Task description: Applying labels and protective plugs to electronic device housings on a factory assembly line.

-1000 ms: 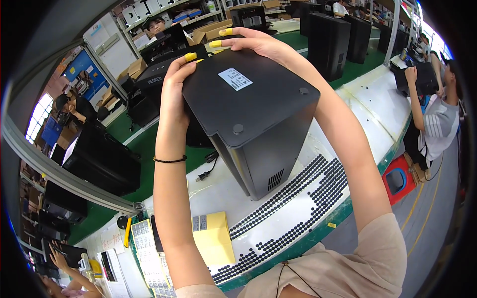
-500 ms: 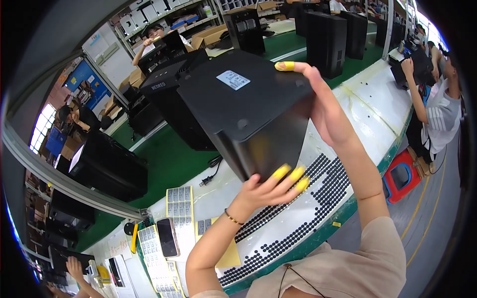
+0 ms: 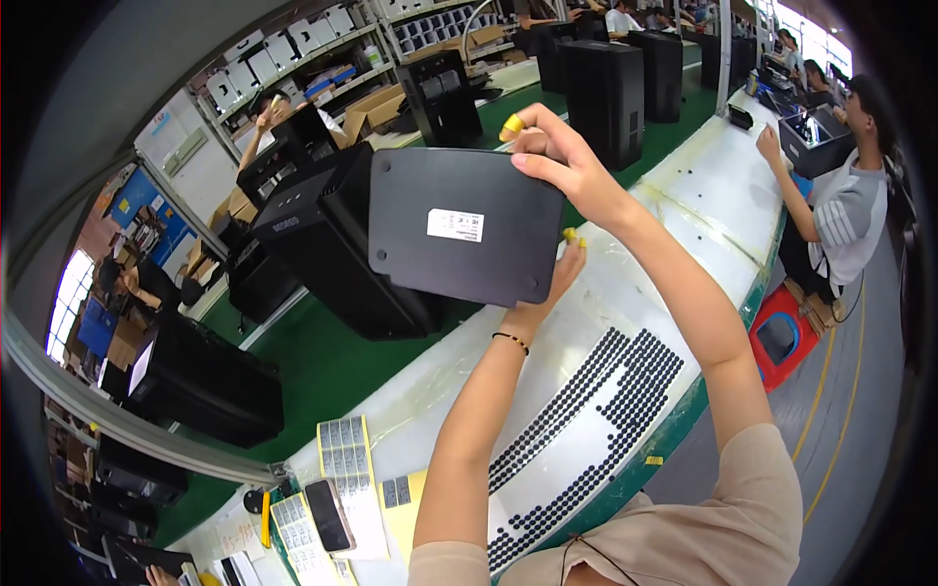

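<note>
A black box-shaped computer case (image 3: 430,190) is held up over the table, the face with a white label (image 3: 455,226) and small round feet near its corners turned toward me. My right hand (image 3: 578,174) grips its upper right edge, thumb on the labelled face, a yellow cover on one fingertip. Lower down on the right side, my left hand (image 3: 559,275) supports it from behind. Most of that hand is hidden by the case; yellow-tipped fingers show past its edge. Rows of small black round pads (image 3: 645,376) lie on the white table (image 3: 396,415) below.
Another black computer tower (image 3: 322,259) stands just left of the held case on the green belt (image 3: 337,376). Sticker sheets (image 3: 344,449) and a phone (image 3: 329,515) lie at lower left. A co-worker (image 3: 860,195) handles another case at right, near a red stool (image 3: 782,342).
The case has been tilted, bringing its labelled face round toward me. My left hand has moved up from its lower front to behind its right side; my right hand has shifted left.
</note>
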`<state>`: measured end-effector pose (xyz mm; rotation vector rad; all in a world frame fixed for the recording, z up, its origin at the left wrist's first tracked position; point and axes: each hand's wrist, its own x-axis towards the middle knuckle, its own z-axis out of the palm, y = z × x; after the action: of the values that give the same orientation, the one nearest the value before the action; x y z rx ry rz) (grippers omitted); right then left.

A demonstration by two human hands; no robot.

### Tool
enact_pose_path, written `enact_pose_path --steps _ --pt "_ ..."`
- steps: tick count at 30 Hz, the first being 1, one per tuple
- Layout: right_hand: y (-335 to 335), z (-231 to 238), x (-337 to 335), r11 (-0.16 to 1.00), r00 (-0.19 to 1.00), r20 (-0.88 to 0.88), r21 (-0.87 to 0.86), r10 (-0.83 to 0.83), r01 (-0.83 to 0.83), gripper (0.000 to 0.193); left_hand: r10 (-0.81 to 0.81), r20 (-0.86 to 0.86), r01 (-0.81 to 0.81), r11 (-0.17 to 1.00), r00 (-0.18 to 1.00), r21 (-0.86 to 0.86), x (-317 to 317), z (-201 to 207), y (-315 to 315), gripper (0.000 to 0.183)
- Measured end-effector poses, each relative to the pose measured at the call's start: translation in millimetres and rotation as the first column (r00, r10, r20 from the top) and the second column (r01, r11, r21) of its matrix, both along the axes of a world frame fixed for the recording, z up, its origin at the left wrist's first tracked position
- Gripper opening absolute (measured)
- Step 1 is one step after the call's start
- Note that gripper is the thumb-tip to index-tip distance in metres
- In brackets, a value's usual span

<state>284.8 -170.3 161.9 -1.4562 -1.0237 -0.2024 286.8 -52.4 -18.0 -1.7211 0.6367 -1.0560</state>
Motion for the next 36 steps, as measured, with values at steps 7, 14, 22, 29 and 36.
enact_pose_path --steps 7,14,22,29,36 --pt "-5.8 -6.2 76.3 0.977 0.980 -0.140 0.136 -0.143 0.162 0.025 -0.396 -0.441 0.135 0.847 0.806 -0.514 20.2 -17.8 20.7 0.038" --pt "24.6 10.4 174.6 0.956 0.956 -0.174 0.133 -0.237 0.261 0.021 -0.671 -0.510 0.060 0.634 0.539 -0.771 -76.1 15.7 23.1 0.040" --pt "2.4 1.1 273.2 0.876 0.892 -0.398 0.325 -0.216 0.357 0.045 -0.739 -0.424 -0.088 0.448 0.524 -0.890 -136.1 49.5 56.8 0.034" --pt "48.1 -22.3 242.3 0.828 0.851 -0.486 0.381 -0.200 0.412 0.080 -0.678 -0.264 -0.129 0.244 0.686 -0.961 -139.9 54.1 107.3 0.036" --pt "35.9 -21.1 253.7 0.756 0.773 -0.315 0.204 -0.551 0.622 0.071 -0.422 0.276 0.219 -0.179 0.864 -0.959 -85.4 91.3 138.1 0.037"
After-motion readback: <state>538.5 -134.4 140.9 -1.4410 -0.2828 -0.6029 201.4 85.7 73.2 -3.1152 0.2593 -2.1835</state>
